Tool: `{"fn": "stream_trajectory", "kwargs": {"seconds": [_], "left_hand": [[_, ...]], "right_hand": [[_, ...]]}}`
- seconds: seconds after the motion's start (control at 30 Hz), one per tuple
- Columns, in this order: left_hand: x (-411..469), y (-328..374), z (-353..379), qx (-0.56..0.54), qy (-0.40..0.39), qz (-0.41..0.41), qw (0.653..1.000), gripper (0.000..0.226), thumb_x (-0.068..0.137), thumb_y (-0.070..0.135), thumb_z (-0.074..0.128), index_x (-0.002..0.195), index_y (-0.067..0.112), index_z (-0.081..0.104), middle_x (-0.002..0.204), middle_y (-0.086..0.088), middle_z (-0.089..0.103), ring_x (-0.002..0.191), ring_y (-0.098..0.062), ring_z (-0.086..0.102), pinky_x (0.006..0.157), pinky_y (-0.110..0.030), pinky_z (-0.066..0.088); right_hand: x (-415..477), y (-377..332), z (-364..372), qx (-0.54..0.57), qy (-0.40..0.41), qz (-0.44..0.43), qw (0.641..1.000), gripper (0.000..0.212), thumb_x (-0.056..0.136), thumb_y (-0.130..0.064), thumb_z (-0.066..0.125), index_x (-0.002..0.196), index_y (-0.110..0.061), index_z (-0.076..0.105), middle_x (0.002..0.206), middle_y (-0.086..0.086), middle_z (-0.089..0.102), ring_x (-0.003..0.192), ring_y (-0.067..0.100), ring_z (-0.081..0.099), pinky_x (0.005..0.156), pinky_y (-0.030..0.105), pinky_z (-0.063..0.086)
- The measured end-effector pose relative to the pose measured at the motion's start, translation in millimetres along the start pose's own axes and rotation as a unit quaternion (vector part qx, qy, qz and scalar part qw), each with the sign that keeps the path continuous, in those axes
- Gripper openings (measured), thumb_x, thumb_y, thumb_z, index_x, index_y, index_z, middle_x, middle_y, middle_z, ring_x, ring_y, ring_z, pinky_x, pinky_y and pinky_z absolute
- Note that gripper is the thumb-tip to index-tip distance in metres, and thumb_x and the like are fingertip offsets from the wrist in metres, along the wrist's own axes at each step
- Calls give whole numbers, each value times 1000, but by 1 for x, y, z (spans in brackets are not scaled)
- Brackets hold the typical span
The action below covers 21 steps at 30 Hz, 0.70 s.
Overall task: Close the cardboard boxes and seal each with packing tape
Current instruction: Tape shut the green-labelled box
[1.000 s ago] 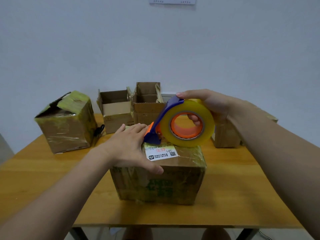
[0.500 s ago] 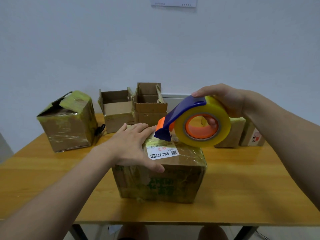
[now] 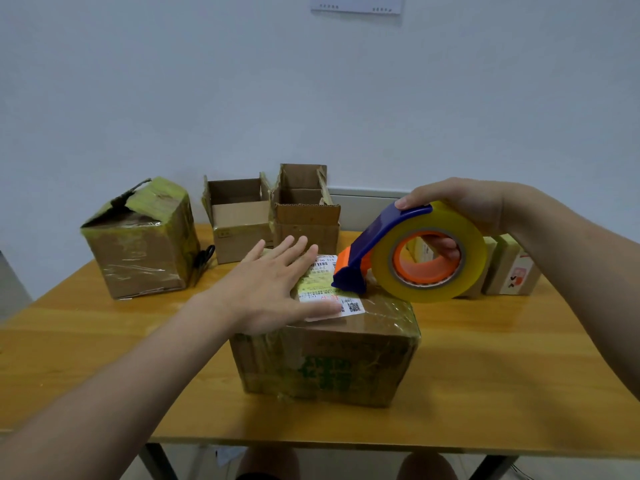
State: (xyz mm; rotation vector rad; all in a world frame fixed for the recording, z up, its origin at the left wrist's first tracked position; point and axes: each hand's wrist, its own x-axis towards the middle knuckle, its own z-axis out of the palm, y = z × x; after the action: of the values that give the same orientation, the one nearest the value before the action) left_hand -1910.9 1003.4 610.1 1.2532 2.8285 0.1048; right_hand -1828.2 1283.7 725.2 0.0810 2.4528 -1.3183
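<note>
Left hand flat, fingers spread, pressing box top at frame center. Right hand grips tape dispenser, fingers thru roll core; blue nose on box top by label. Two open boxes behind; wrapped box center-left on table.

On top of the front box: white label with bar code, red signs and square code, too small to read. On its front: blurred green print. On the right small box: red-marked sticker.
</note>
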Motion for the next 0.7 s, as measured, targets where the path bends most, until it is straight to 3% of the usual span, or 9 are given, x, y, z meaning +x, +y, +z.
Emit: {"fn": "stream_trajectory", "kwargs": {"seconds": [0.07, 0.13, 0.17, 0.27, 0.37, 0.47, 0.53, 0.63, 0.7], "left_hand": [[-8, 6, -2, 6, 82, 12, 997, 108, 76, 96, 3, 165, 37, 21, 173, 10, 13, 159, -12, 13, 129, -41, 15], [-18, 10, 1, 17, 169, 44, 984, 89, 88, 85, 16, 152, 34, 51, 159, 12, 47, 142, -9, 47, 113, -35, 46], [-23, 11, 4, 9, 194, 64, 979, 83, 90, 81, 22, 145, 32, 60, 149, 12, 58, 133, -7, 56, 104, -32, 53], [-30, 7, 17, -39, 244, 104, 963, 67, 96, 68, 34, 131, 26, 72, 135, 8, 69, 122, -9, 65, 92, -30, 59], [-30, 4, 22, -49, 251, 117, 960, 59, 101, 62, 38, 128, 24, 74, 132, 8, 71, 119, -6, 66, 92, -32, 61], [-32, 10, 13, -37, 221, 94, 970, 67, 97, 70, 32, 137, 29, 68, 136, 11, 68, 120, -5, 62, 93, -28, 57], [-33, 17, 9, 4, 171, 76, 982, 82, 93, 82, 23, 154, 33, 47, 149, 11, 54, 128, -7, 50, 101, -27, 48], [-33, 31, 9, 75, 71, 69, 992, 106, 86, 94, 23, 167, 27, 6, 173, 8, 14, 155, -15, 14, 125, -32, 12], [-32, 39, 6, 81, 18, 51, 995, 115, 83, 94, 31, 166, 25, -7, 174, 6, -8, 160, -14, -8, 122, -30, -10]], "right_hand": [[2, -2, 1, -10, 24, -1, 1000, 39, 78, -54, 62, 79, -19, 79, 72, 20, 64, 60, 26, 60, 61, 33, 55], [4, 1, 1, -12, 52, -3, 999, 43, 76, -53, 63, 90, -15, 78, 82, 28, 64, 68, 33, 60, 65, 35, 55], [4, 3, 0, -8, 65, -3, 998, 47, 75, -53, 64, 95, -12, 75, 85, 27, 64, 70, 34, 60, 65, 35, 55], [6, 6, -1, 0, 75, 2, 997, 55, 71, -54, 68, 102, -9, 71, 89, 24, 65, 71, 32, 57, 65, 34, 53], [7, 5, -2, -15, 71, 3, 997, 73, 61, -60, 73, 109, -5, 70, 101, 34, 62, 84, 41, 55, 67, 36, 55], [6, 2, -1, -30, 67, 7, 997, 85, 58, -65, 73, 113, 0, 67, 98, 37, 62, 79, 39, 59, 69, 37, 56], [6, -1, 0, -35, 67, 10, 997, 81, 61, -67, 73, 109, -2, 69, 88, 30, 64, 71, 33, 61, 68, 37, 56], [5, -2, 2, -50, 68, 9, 996, 65, 72, -61, 67, 105, -6, 70, 83, 25, 66, 68, 29, 61, 68, 37, 55], [5, -2, 5, -55, 75, 1, 996, 59, 73, -58, 67, 105, -9, 70, 91, 28, 68, 76, 35, 62, 75, 42, 55]]}}
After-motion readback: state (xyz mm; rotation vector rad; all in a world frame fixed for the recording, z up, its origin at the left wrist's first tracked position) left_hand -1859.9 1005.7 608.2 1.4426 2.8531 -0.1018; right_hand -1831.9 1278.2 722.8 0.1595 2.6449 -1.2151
